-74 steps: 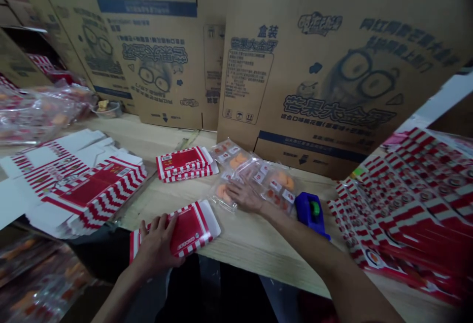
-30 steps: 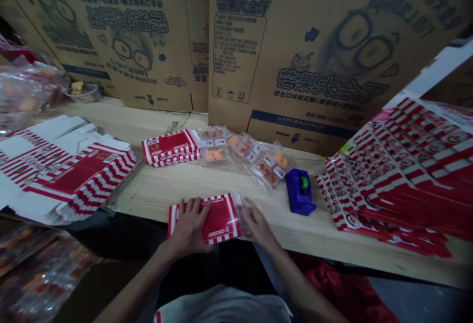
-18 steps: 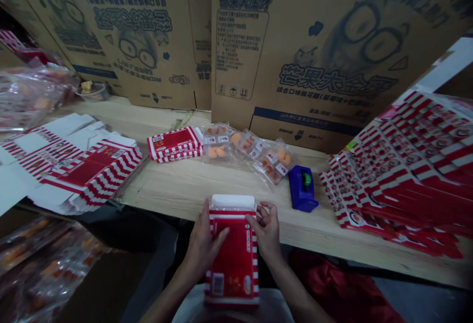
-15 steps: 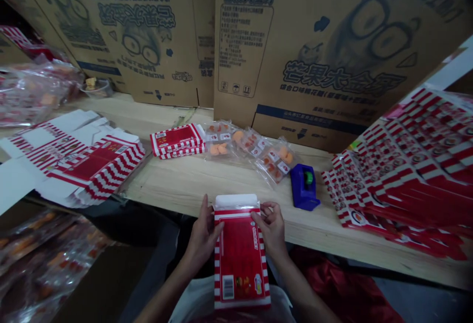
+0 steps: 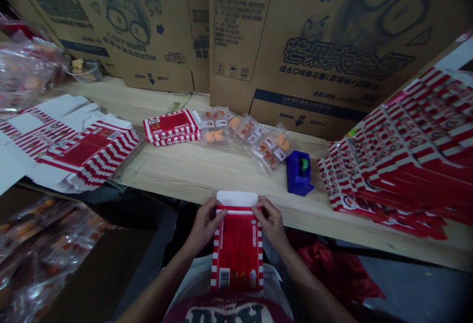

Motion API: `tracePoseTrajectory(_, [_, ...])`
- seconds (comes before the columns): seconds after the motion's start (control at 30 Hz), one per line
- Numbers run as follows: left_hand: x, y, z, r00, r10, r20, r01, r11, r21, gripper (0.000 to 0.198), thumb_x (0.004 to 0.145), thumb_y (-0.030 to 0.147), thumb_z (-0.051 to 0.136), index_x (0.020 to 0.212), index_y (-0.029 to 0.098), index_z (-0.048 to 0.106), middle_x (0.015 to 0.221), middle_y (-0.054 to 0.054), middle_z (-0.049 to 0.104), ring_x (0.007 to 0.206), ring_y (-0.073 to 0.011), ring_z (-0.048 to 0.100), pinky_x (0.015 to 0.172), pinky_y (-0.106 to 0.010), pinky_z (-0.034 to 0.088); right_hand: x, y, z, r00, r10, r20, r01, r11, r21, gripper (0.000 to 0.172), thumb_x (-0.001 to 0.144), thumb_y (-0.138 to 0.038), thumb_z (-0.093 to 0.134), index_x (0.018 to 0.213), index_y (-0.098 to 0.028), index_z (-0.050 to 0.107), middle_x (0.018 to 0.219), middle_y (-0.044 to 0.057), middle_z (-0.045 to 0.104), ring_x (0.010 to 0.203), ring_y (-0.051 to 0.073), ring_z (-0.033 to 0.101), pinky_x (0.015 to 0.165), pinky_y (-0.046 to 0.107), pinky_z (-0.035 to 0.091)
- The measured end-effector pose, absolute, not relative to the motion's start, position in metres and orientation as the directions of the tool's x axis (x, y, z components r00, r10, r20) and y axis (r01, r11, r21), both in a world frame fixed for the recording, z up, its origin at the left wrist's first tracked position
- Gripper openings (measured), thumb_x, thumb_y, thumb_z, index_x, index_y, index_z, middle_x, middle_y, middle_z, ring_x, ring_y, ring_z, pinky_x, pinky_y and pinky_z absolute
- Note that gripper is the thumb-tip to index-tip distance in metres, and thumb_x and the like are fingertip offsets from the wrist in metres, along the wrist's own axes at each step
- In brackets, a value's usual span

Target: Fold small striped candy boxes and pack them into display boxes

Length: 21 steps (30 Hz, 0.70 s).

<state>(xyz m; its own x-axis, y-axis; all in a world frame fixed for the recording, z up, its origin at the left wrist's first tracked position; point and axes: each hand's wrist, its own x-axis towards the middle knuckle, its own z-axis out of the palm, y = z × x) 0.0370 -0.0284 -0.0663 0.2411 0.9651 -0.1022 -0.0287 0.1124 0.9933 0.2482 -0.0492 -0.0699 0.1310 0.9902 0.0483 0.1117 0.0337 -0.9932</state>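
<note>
Red striped box (image 5: 237, 249) held upright over the lap at the near edge of the table (image 5: 207, 175), white flap up. Left hand (image 5: 205, 224) and right hand (image 5: 271, 222) each in a closed grip on its upper corners. Beyond: blue tape dispenser (image 5: 298, 173) and candy bags (image 5: 254, 138).

Dim, warm indoor light; brightest on the wooden bench top (image 5: 207, 172), falling to deep shadow below its near edge. Wide-angle distortion bends the frame edges. Far cartons and left-hand bags appear soft, slightly blurred.
</note>
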Motion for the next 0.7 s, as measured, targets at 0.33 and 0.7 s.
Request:
tracePoseTrajectory(0.33, [0.035,-0.022,-0.052,0.299,0.951,-0.072,-0.047,0.09,0.995,0.027,0.079,0.031,0.067,0.1,0.019,0.056,0.085,-0.001,0.057,0.076,-0.0142,0.057,0.069,-0.025,0.046,0.253,-0.044,-0.058,0.008,0.989,-0.15,-0.172,-0.146,-0.974,0.017,0.071,-0.034,0.077,0.08,-0.02,0.072,0.082,0.001,0.056,0.077,0.015,0.056,0.068,0.025,0.045])
tracePoseTrajectory(0.7, [0.029,-0.002,-0.022,0.376,0.913,-0.156,0.181,0.092,0.979,0.022,0.075,0.035,0.068,0.074,0.013,0.069,0.069,-0.004,0.065,0.064,-0.0141,0.056,0.06,-0.024,0.043,0.269,-0.032,-0.034,-0.131,0.977,-0.166,0.088,-0.156,-0.984,0.025,0.071,-0.04,0.076,0.083,-0.018,0.073,0.078,0.003,0.071,0.071,0.017,0.062,0.065,0.027,0.046])
